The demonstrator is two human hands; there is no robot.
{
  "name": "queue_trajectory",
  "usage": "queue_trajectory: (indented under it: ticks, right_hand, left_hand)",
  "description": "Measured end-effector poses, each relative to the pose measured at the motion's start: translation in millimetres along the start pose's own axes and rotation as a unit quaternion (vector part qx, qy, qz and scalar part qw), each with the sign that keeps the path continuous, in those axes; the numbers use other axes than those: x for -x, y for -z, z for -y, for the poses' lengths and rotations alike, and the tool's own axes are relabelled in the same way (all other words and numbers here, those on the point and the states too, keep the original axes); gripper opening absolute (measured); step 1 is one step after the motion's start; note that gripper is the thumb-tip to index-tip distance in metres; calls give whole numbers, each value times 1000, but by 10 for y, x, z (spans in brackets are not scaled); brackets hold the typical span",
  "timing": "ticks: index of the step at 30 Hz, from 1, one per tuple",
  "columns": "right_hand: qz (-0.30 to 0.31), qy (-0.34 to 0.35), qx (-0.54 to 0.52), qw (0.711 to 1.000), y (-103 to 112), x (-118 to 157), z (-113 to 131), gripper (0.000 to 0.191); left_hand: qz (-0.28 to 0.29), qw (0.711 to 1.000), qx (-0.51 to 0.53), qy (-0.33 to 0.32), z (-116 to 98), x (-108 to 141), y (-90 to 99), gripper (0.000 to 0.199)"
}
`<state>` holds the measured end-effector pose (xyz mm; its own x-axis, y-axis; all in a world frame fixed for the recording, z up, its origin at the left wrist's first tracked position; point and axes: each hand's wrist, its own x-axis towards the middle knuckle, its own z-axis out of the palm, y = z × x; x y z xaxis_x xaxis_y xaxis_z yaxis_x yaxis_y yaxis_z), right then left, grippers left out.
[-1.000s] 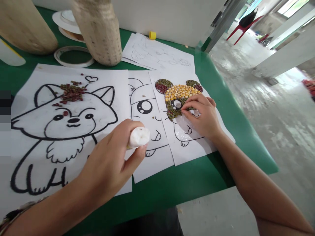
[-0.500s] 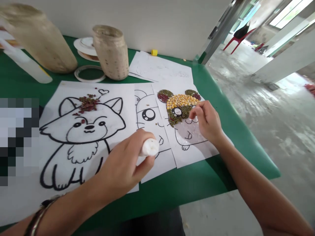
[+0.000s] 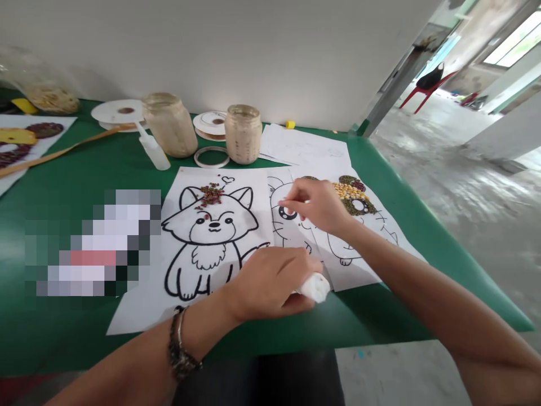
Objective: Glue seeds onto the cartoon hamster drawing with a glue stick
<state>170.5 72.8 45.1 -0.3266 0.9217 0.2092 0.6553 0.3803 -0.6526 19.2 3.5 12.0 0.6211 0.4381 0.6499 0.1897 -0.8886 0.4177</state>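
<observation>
My left hand (image 3: 279, 282) is wrapped round a white glue bottle (image 3: 316, 287); only its rounded end shows, over the front edge of the papers. My right hand (image 3: 319, 206) is closed in a pinch above a sheet with a big-eyed animal drawing (image 3: 287, 225); anything between the fingertips is too small to make out. Under my right forearm lies a hamster drawing (image 3: 359, 270), its head partly covered with yellow corn kernels (image 3: 344, 192) and green beans (image 3: 353, 207). At left, a fox drawing (image 3: 213, 270) bears a small heap of red and green beans (image 3: 211, 195).
Two cloudy jars (image 3: 171, 127), a tape ring (image 3: 211, 158), ribbon spools (image 3: 116, 115) and another white bottle (image 3: 154, 151) stand along the back. More paper sheets (image 3: 304, 144) and a yellow cap (image 3: 289, 124) lie near the wall. The green table (image 3: 448, 270) ends at right.
My right hand has moved left from the hamster's face to over the neighbouring drawing, still pinched. The view has turned left and pulled back; my left hand keeps the bottle, now tilted lower.
</observation>
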Motion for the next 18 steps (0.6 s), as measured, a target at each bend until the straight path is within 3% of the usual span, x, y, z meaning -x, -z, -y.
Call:
queue_trajectory:
  ticks: [2, 5, 9, 12, 18]
  right_hand:
    - [50, 46, 25, 997, -200, -177, 108, 34]
    - [62, 101, 42, 992, -502, -439, 168, 42]
    - [83, 162, 26, 983, -788, -669, 85, 6]
    - [99, 167, 32, 980, -872, -712, 27, 17]
    - [125, 159, 89, 975, -913, -745, 33, 17]
  left_hand:
    - [-17, 999, -6, -31, 6, 8, 12, 10]
    - [-22, 999, -19, -32, 18, 15, 26, 10]
    - [-10, 999, -40, -8, 30, 12, 31, 9]
    - [-7, 999, -37, -16, 31, 7, 21, 9]
    - [-3, 998, -51, -25, 35, 12, 1, 7]
